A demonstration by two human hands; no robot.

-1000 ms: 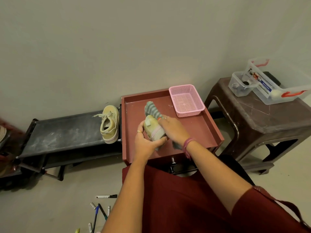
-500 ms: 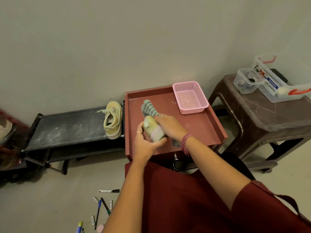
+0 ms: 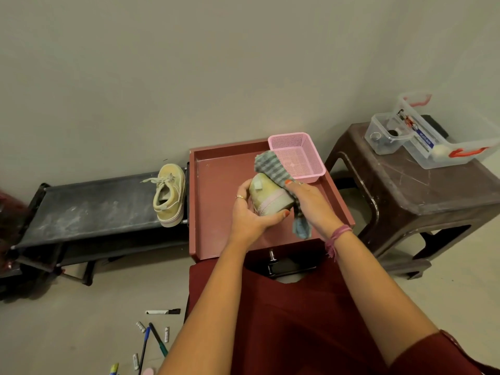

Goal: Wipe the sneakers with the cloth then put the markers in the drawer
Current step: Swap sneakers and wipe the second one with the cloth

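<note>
Yellow sneakers, two: one [image 3: 169, 196] on bench [image 3: 89, 209], one [image 3: 270, 197] clutched by left hand [image 3: 250, 217], right hand [image 3: 311, 204] gripping cloth [image 3: 270, 166].

Pale yellow sneaker [image 3: 270, 197] with pink sole stripe in my left grip [image 3: 247, 217]; grey-striped cloth [image 3: 270, 166] in my right grip [image 3: 311, 204]. Pink mesh basket [image 3: 297, 155]; reddish-brown tray [image 3: 213, 185]; second yellow sneaker [image 3: 169, 196] on dusty black bench [image 3: 89, 207].

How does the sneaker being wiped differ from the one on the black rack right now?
The held sneaker is gripped by the left hand above the red tray, heel toward the camera; the rack sneaker rests untouched on the black rack. The right hand presses the striped cloth onto the held sneaker; nothing covers the rack sneaker, whose laces show. Both look pale yellow-green.
</note>
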